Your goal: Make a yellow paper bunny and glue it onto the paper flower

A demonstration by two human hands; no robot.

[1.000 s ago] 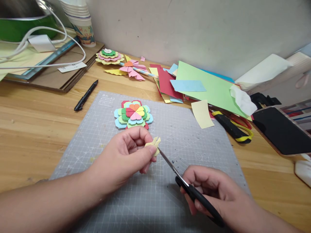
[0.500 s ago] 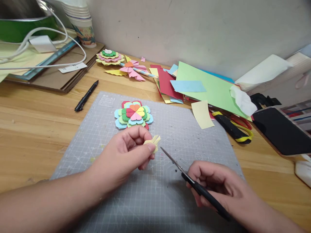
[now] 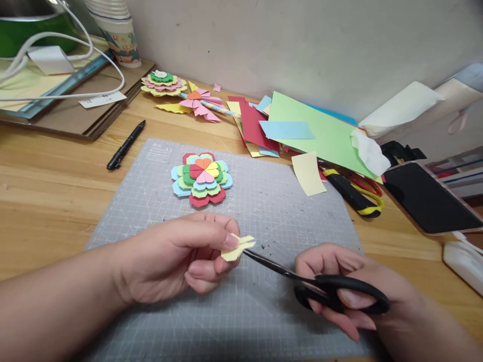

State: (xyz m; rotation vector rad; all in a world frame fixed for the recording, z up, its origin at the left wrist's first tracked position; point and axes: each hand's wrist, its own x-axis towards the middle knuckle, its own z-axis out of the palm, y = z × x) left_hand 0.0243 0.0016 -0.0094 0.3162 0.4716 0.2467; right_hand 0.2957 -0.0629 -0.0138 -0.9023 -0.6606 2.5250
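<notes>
Between thumb and fingers, my left hand [image 3: 188, 251] pinches a small folded piece of pale yellow paper [image 3: 231, 254], which has a slit-like gap at its right end. My right hand [image 3: 350, 281] grips black-handled scissors [image 3: 287, 273], thumb through one loop. Their blades look nearly closed, and the tips reach the lower edge of the yellow paper; whether they touch it I cannot tell. Behind my left hand, a layered paper flower [image 3: 204, 176] in red, green, blue, orange, yellow and pink lies on the grey cutting mat [image 3: 264, 201].
Coloured paper sheets [image 3: 320, 146] lie at the back, beside a finished paper flower on a striped stem [image 3: 219, 108]. A black pen [image 3: 126, 146] rests left of the mat. On the right are a yellow-black cutter [image 3: 350, 193] and a phone [image 3: 432, 196]. Paper cups [image 3: 121, 40] stand back left.
My left hand has moved down and turned, bringing the yellow paper lower. The scissors have swung flatter, with their tips now at the paper. The view has shifted slightly.
</notes>
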